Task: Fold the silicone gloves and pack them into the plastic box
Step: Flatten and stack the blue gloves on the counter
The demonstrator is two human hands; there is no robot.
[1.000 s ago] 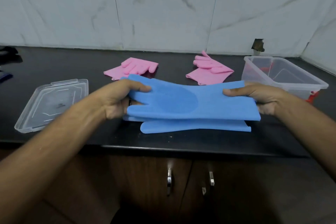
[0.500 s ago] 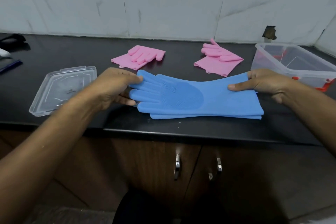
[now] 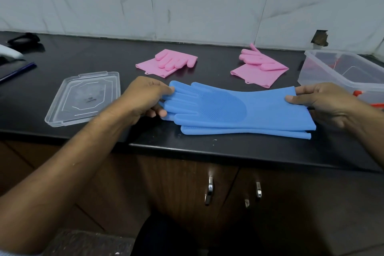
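head view: blue gloves [image 3: 239,110] lie nine-to-three on the bench [image 3: 83,58]; left hand [image 3: 145,97] pinches fingertips, right hand [image 3: 320,100] grips cuffs.

Soft even indoor light, faint sheen on black counter [image 3: 207,151]; wide-angle bending at edges; slight softness overall.

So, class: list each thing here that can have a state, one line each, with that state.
Blue gloves: stacked, unfolded, flat on counter.
Left pink glove: folded.
Right pink glove: folded.
Plastic box: open.
Lid: off, on the counter.
Left hand: gripping glove tips.
Right hand: gripping cuffs.
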